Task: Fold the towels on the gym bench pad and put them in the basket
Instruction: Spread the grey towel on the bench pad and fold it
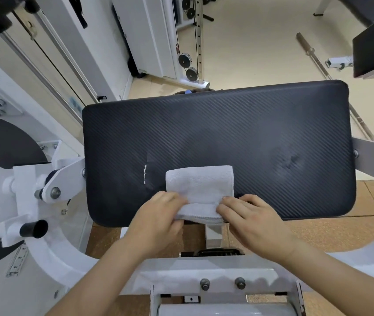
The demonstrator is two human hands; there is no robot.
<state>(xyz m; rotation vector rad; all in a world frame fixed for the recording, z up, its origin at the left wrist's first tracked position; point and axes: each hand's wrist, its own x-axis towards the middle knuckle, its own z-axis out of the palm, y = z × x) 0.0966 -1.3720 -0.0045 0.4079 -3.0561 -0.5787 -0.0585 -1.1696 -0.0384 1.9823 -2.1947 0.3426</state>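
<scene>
White-on-black: pinching near edge of folded white terry towel [199, 187] with left hand [158, 216] and right hand [255, 218], fingers [229, 201] curled close, holding it on black ribbed padded worktop [250, 133].

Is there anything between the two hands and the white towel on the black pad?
Nothing visible. The left hand and the right hand grip the near corners of the folded towel, which lies at the near edge of the bench pad. No basket is in view, so that path cannot be judged.
</scene>
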